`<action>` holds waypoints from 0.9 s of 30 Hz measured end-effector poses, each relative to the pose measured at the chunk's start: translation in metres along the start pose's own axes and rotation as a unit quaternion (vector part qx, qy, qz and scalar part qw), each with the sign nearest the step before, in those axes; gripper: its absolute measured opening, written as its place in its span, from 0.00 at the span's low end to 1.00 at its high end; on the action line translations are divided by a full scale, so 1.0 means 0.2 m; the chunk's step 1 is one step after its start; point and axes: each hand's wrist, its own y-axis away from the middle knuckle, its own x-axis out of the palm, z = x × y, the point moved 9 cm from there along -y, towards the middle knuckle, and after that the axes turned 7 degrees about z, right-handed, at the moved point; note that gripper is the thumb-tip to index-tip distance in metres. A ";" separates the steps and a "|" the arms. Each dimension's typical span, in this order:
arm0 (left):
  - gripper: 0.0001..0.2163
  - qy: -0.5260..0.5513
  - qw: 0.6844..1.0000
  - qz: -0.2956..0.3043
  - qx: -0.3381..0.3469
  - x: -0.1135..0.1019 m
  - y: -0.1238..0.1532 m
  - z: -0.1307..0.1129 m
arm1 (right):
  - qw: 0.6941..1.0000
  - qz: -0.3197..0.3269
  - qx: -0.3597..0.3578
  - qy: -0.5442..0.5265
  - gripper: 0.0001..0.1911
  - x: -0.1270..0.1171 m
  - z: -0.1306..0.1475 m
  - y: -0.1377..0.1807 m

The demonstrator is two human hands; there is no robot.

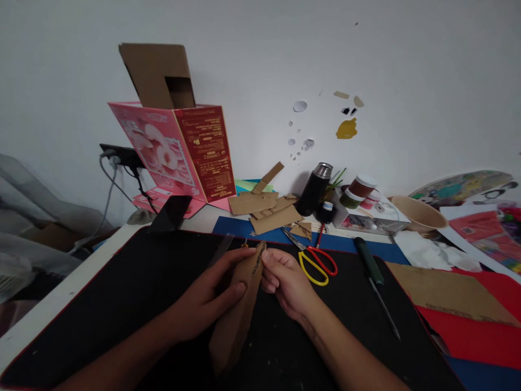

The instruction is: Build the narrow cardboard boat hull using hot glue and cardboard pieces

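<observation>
a black mat [134, 282] with a red edge covers much of the desk [81, 277], and behind it, at left, stands a pink and red box [191, 152] with a brown carton [150, 76] sticking up above it. on the right a flat cardboard sheet [451, 293] lies partly over red paper [480, 336]. the folded cardboard piece [234, 326] is held over the near middle of the mat, tilted, corrugated edge up. the left hand [214, 293] is part closed round it, thumb on one face and fingers reaching toward its upper end; the right hand [291, 282] is curled nearly closed, pinching that end between thumb and fingers. behind the hands, cardboard scraps [279, 219] lie in a loose pile beside a black flask [313, 190]. right of the right hand are a green-handled tool [370, 266] with a thin metal shaft and, nearer the hand, scissors [302, 247] with one red and one yellow loop
</observation>
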 end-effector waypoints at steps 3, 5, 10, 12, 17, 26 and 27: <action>0.23 -0.002 1.000 0.001 -0.007 0.00 0.00 0.01 | 1.000 0.000 -0.001 -0.003 0.30 0.00 0.00 0.00; 0.23 -0.005 1.000 0.000 -0.009 0.00 0.01 0.01 | 1.000 -0.002 0.000 -0.006 0.29 0.00 -0.01 0.00; 0.22 -0.001 1.000 0.000 -0.005 0.00 0.01 0.01 | 1.000 -0.002 -0.001 -0.007 0.29 0.00 0.00 -0.01; 0.22 -0.001 1.000 0.000 -0.004 0.00 0.01 0.01 | 1.000 -0.003 -0.001 -0.006 0.29 -0.01 0.00 -0.01; 0.23 -0.010 1.000 -0.005 -0.007 -0.01 0.01 0.02 | 1.000 -0.002 -0.003 0.002 0.30 0.00 0.00 0.00; 0.23 -0.002 1.000 -0.002 -0.005 -0.01 0.01 0.02 | 1.000 -0.003 0.000 -0.004 0.30 0.00 -0.01 0.00; 0.23 -0.001 1.000 0.000 -0.004 -0.01 0.00 0.02 | 1.000 -0.003 0.001 -0.005 0.30 0.00 -0.01 0.00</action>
